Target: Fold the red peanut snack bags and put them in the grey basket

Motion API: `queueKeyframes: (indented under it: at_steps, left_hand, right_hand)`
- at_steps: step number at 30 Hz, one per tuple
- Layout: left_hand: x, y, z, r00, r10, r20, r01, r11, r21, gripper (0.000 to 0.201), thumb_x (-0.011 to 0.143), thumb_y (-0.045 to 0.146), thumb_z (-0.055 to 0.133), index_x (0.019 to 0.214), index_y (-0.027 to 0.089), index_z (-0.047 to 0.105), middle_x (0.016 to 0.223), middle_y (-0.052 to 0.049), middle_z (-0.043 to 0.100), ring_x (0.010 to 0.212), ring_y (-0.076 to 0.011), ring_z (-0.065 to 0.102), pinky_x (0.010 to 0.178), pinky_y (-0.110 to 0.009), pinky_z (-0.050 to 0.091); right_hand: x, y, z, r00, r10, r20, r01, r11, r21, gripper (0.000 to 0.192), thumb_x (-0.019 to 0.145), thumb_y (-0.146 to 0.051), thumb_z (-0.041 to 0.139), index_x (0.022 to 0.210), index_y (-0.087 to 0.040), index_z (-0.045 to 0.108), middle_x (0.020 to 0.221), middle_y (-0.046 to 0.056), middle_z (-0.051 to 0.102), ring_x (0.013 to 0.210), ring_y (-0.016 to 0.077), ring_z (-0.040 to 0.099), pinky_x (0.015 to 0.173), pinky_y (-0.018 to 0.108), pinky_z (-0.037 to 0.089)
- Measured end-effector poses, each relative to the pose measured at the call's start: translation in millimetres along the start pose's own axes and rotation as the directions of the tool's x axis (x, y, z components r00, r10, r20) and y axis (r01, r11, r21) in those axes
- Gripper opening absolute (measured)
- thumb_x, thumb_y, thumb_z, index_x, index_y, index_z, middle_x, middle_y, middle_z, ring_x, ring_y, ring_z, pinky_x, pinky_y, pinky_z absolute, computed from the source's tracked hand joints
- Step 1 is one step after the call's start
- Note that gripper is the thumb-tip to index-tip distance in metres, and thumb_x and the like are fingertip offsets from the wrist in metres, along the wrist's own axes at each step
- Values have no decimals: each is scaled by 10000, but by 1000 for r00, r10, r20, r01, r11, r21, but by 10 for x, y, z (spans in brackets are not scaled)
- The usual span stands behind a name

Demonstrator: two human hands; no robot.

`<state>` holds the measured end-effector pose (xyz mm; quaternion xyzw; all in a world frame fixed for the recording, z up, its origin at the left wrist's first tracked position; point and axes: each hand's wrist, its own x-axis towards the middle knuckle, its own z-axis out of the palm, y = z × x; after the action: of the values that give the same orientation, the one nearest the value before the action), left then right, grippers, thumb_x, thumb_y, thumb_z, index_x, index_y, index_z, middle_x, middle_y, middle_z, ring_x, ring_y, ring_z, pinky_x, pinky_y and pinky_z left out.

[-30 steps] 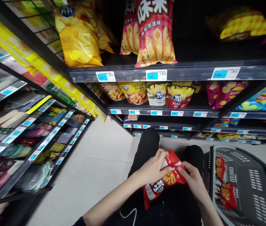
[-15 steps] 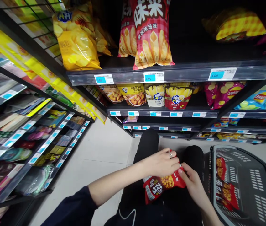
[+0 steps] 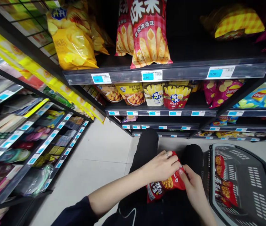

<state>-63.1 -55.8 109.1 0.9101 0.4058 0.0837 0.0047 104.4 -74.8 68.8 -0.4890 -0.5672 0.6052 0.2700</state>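
Over my lap, a red snack bag point(image 3: 157, 190) printed with golden nuggets and white characters lies between both hands. My left hand point(image 3: 167, 165), with a ring on one finger, reaches across its upper side, the fingers curled over the bag's edge. My right hand point(image 3: 191, 179) pinches the bag's right end between thumb and fingers. The left hand hides part of the bag's top. To the right stands a grey shopping basket point(image 3: 241, 204), where similar red snack bags point(image 3: 226, 190) lie along the left side.
In front rises a black shelf point(image 3: 182, 70) with price tags, a yellow chip bag point(image 3: 74, 47), a red potato-stick bag point(image 3: 149, 40) and several smaller pouches. Another shelf point(image 3: 59, 135) with packaged goods runs along the left. Pale floor tiles point(image 3: 106, 147) lie between.
My left hand has shifted slightly down along the bag, and the bag's lower left end has tilted a little and moved right. The view has moved slightly.
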Motion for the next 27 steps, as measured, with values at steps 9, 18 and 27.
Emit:
queueKeyframes:
  at_steps: [9,18,27]
  left_hand:
    - [72,-42,-67,996,-50,-71,41,991,-127,201,855,242,414,710,155,524,714,-22,524,802,-189,445,750,-326,354]
    - [24,62,-184,978,-209,-20,202,960,-192,219,880,232,383,739,155,531,745,-30,522,785,-172,429,752,-342,298]
    - [32,46,-171,978,-168,-125,142,971,-193,246,863,213,391,661,149,516,657,-23,536,740,-165,432,796,-358,320]
  right_hand:
    - [5,3,-63,996,-81,30,80,996,39,279,871,-400,442,699,-183,477,637,-18,464,612,116,390,538,204,335]
    - [16,-63,-60,992,-87,89,69,980,188,240,858,-390,463,761,-178,520,676,-2,479,632,126,416,553,212,377]
    - [60,-248,-93,983,-144,111,142,990,26,298,869,-398,430,667,-182,468,620,-15,452,588,119,392,530,214,345]
